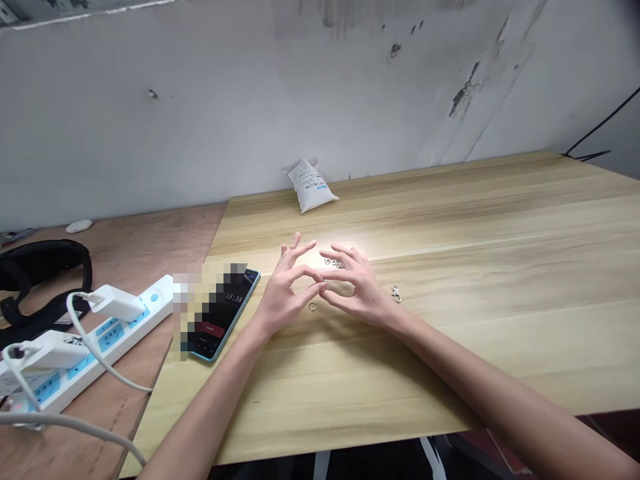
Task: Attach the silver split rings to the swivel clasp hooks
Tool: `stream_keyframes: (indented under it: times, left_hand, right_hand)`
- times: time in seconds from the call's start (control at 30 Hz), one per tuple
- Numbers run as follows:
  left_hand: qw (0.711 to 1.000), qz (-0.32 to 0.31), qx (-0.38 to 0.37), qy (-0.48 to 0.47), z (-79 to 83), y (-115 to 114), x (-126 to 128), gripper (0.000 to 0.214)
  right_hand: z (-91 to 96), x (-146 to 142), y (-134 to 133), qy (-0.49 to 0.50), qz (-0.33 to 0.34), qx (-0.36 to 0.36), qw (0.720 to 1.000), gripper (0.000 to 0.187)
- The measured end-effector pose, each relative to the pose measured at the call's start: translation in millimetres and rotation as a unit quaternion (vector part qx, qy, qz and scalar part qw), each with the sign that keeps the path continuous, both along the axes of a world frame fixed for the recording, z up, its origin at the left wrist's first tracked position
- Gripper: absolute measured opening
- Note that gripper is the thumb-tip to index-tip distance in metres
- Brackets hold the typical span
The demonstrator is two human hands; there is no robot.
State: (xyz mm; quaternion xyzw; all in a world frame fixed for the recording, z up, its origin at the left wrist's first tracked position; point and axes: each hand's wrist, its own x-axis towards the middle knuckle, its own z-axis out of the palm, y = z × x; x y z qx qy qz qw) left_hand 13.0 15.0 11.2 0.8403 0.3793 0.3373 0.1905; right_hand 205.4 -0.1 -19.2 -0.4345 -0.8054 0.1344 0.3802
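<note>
Over the middle of the table, my left hand (pixel 290 293) and my right hand (pixel 360 287) meet fingertip to fingertip. Each pinches with thumb and index finger, the other fingers raised and spread. A small metal piece (pixel 323 277) glints where the fingertips join; it is mostly hidden and its kind is unclear. Just below the fingertips a metal ring (pixel 313 307) lies flat on the wood. Several small metal pieces (pixel 334 263) lie behind my right hand, partly covered by its fingers. A silver swivel clasp (pixel 397 294) rests to the right of my right wrist.
Left of my left hand lies a phone (pixel 227 313), partly pixelated. A white power strip (pixel 113 333) with chargers and cables runs along the brown surface at left, near a black strap (pixel 83 267). A white plastic packet (pixel 313 187) sits at the table's back by the wall.
</note>
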Motion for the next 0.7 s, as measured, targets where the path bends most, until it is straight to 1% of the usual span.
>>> stream_keyframes:
  times: [0.23,0.33,0.4,0.47,0.53,0.6,0.67,0.7]
  left_hand:
    - [0.999,0.023,0.007,-0.03,-4.0,1,1,0.007]
    - [0.998,0.046,-0.018,-0.031,-5.9,3,-1,0.007]
    - [0.998,0.047,-0.044,-0.027,-7.1,5,-2,0.01]
    - [0.996,0.041,-0.068,-0.03,-7.6,6,-3,0.008]
    - [0.995,0.039,-0.086,-0.042,-6.9,7,-5,0.007]
    - [0.994,0.036,-0.089,-0.045,-5.2,8,-8,0.007]
    - [0.998,0.029,-0.06,-0.023,-3.5,9,-9,0.007]
    - [0.999,0.027,-0.028,-0.002,-3.0,9,-9,0.008]
  right_hand:
    - [-2.4,-3,1,-0.045,-0.023,0.066,0.997,0.018]
    - [0.3,-3,1,-0.069,-0.031,0.084,0.994,0.018]
    - [1.1,-3,1,-0.076,-0.033,0.094,0.992,0.018]
    - [0.8,-2,1,-0.078,-0.032,0.1,0.991,0.018]
    - [0.8,1,2,-0.07,-0.031,0.096,0.992,0.018]
    - [2.7,5,3,-0.057,-0.024,0.077,0.995,0.016]
    - [6.9,10,3,-0.044,-0.008,0.036,0.998,0.015]
    - [9.6,11,3,-0.039,0.001,0.008,0.999,0.016]
